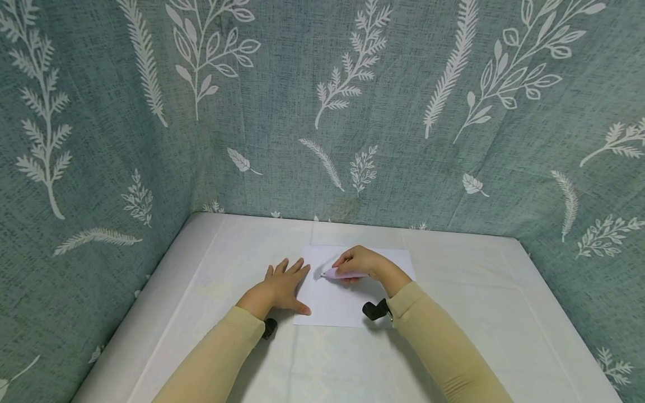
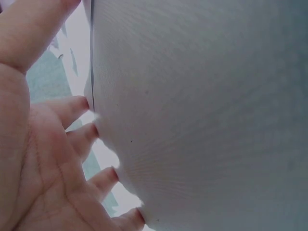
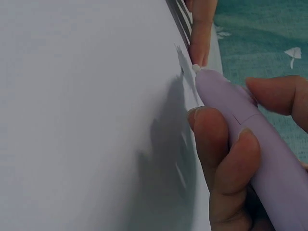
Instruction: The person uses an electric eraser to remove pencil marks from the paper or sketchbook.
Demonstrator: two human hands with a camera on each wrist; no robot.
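A white sheet of paper lies flat on the table below both hands. My left hand rests at the paper's left side, fingers spread, with the thumb and index finger reaching over its edge. In the left wrist view its fingertips touch the white surface. My right hand holds a thick lilac pen-shaped tool over the paper, thumb on one side and curled fingers on the other. The tool's small white tip points left, close over the sheet, with a dark shadow beside it.
A white cloth covers the table. Green-blue fabric with white leaf prints hangs behind it and along both sides. Small black wrist cameras sit at the cuffs of the beige sleeves.
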